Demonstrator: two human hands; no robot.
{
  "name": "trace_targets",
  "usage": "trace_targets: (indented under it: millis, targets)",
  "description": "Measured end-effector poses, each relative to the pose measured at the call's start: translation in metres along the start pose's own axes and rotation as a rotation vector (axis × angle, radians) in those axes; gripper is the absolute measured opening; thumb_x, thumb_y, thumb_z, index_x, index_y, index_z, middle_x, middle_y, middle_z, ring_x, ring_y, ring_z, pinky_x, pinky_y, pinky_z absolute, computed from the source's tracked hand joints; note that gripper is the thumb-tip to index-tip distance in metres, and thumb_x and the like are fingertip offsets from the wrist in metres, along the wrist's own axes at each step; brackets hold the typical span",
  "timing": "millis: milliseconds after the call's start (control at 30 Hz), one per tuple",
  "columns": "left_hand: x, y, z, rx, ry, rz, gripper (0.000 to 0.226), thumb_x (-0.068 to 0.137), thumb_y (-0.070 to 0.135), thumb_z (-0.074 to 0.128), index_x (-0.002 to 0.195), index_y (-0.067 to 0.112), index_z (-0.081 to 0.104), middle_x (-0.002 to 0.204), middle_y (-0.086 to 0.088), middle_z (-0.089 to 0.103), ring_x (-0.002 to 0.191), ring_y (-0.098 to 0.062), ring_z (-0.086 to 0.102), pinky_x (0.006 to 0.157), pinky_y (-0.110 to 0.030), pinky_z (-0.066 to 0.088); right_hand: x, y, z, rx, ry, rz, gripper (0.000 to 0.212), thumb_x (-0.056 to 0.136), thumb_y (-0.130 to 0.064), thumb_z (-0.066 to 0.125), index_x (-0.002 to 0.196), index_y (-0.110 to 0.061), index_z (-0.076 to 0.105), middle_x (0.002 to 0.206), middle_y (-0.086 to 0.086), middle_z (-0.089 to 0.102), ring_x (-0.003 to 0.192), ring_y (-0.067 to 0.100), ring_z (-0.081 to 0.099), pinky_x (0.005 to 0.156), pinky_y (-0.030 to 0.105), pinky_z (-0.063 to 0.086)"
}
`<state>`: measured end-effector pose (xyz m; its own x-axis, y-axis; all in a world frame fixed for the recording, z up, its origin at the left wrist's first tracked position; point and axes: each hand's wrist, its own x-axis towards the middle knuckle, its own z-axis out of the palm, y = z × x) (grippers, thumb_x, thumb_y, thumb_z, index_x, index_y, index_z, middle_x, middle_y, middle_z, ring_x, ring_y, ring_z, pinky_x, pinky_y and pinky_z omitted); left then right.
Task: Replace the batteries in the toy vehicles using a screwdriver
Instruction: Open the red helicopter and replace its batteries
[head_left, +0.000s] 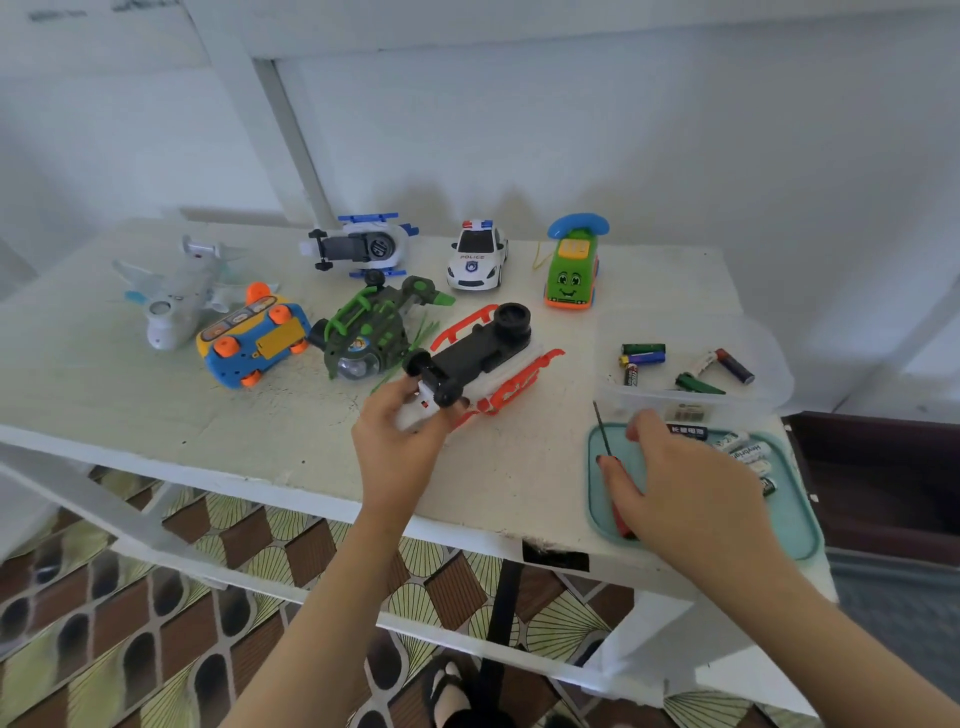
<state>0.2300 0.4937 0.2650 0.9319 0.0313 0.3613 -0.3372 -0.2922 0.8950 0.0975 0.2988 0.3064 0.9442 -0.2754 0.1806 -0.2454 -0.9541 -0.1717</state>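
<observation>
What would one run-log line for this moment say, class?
left hand: grips upturned red-and-white toy | right hand: over screwdriver on teal tray, grip unclear | batteries: on tray

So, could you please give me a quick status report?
Left hand grips overturned red-and-black toy. Right hand over screwdriver on tray, grip unclear. Nothing blocking.

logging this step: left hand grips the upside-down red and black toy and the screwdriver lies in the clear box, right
Not the box. The head view shows the screwdriver on the teal tray under the right hand; the left hand does grip the toy.
</observation>
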Motion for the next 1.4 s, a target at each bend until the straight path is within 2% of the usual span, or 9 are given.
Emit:
trace_targets:
  millis: [133, 200, 400, 600, 800, 900, 1033, 1167, 1400]
  targets:
    - [0.008, 0.019, -0.014, -0.093, -0.001, -0.15, 0.035, 0.061, 0.042, 0.082, 0.087, 0.02, 0.073, 0.08, 0.0, 0.069, 0.075, -0.016, 0.061, 0.071, -0.033, 0.05, 0.021, -0.008, 0.011, 0.141, 0.186, -0.208, 0.054, 0.082, -0.027, 0.066, 0.131, -0.015, 0.048, 0.098, 0.007, 0.062, 0.082, 0.024, 0.06, 0.061, 0.029, 0.045]
    - [0.017, 0.032, -0.023, -0.152, -0.034, -0.199, 0.015, 0.07, 0.027, 0.084, 0.077, 0.02, 0.072, 0.07, -0.003, 0.068, 0.061, -0.015, 0.059, 0.059, -0.03, 0.049, 0.038, -0.013, 0.021, 0.127, 0.25, -0.295, 0.076, 0.076, -0.018, 0.073, 0.142, -0.018, 0.037, 0.125, 0.018, 0.055, 0.107, 0.035, 0.057, 0.083, 0.044, 0.051]
    - [0.061, 0.062, -0.048, -0.342, -0.144, -0.516, 0.017, 0.073, 0.024, 0.076, 0.081, 0.01, 0.071, 0.069, -0.003, 0.072, 0.064, -0.014, 0.065, 0.059, -0.024, 0.052, 0.095, -0.031, 0.027, 0.03, 0.486, -0.439, 0.107, 0.067, 0.006, 0.071, 0.148, -0.031, 0.013, 0.15, 0.021, 0.029, 0.135, 0.038, 0.03, 0.11, 0.049, 0.023]
    - [0.099, 0.079, -0.07, -0.434, -0.292, -0.708, 0.008, 0.08, 0.019, 0.068, 0.076, 0.012, 0.065, 0.062, -0.001, 0.067, 0.05, -0.013, 0.059, 0.056, -0.026, 0.051, 0.141, -0.053, 0.018, 0.147, 0.688, -0.605, 0.075, 0.082, -0.021, 0.073, 0.142, -0.028, 0.028, 0.147, 0.018, 0.032, 0.132, 0.038, 0.037, 0.108, 0.049, 0.031]
    - [0.142, 0.088, -0.091, -0.438, -0.421, -0.73, 0.013, 0.057, 0.026, 0.067, 0.057, 0.014, 0.072, 0.059, -0.003, 0.061, 0.044, -0.015, 0.055, 0.053, -0.027, 0.054, 0.172, -0.084, -0.01, 0.044, 1.026, -0.677, 0.04, 0.085, -0.034, 0.071, 0.12, -0.022, 0.055, 0.131, 0.007, 0.059, 0.121, 0.027, 0.052, 0.104, 0.049, 0.031]
    - [0.17, 0.088, -0.102, -0.561, -0.468, -0.704, 0.03, 0.067, 0.035, 0.06, 0.084, 0.01, 0.068, 0.062, -0.004, 0.065, 0.052, -0.019, 0.06, 0.056, -0.031, 0.057, 0.186, -0.097, -0.019, 0.037, 1.091, -0.644, 0.034, 0.083, -0.04, 0.07, 0.109, -0.02, 0.061, 0.117, -0.002, 0.069, 0.109, 0.022, 0.061, 0.101, 0.044, 0.03]
    - [0.214, 0.079, -0.114, -0.623, -0.615, -0.642, 0.053, 0.087, 0.052, 0.04, 0.09, 0.01, 0.072, 0.079, -0.01, 0.073, 0.078, -0.024, 0.069, 0.072, -0.033, 0.056, 0.204, -0.112, -0.018, 0.2, 1.031, -0.537, 0.041, 0.078, -0.047, 0.071, 0.1, -0.014, 0.06, 0.098, 0.004, 0.07, 0.096, 0.022, 0.062, 0.096, 0.039, 0.03]
    - [0.268, 0.065, -0.108, -0.623, -0.513, -0.57, 0.038, 0.091, 0.039, 0.044, 0.08, 0.012, 0.069, 0.076, -0.002, 0.072, 0.076, -0.02, 0.067, 0.078, -0.031, 0.051, 0.225, -0.136, -0.015, 0.479, 0.819, -0.372, 0.051, 0.071, -0.049, 0.072, 0.099, -0.009, 0.057, 0.086, -0.004, 0.061, 0.081, 0.01, 0.053, 0.083, 0.023, 0.029]
    - [0.345, -0.006, -0.07, 0.355, -0.295, -0.017, 0.019, 0.088, 0.026, 0.062, 0.104, 0.017, 0.069, 0.109, 0.0, 0.068, 0.105, -0.017, 0.058, 0.086, -0.027, 0.04, 0.259, -0.166, 0.009, 1.013, 0.403, -0.006, 0.037, 0.071, -0.035, 0.081, 0.084, -0.025, 0.048, 0.069, -0.016, 0.055, 0.061, -0.006, 0.052, 0.057, 0.008, 0.039]
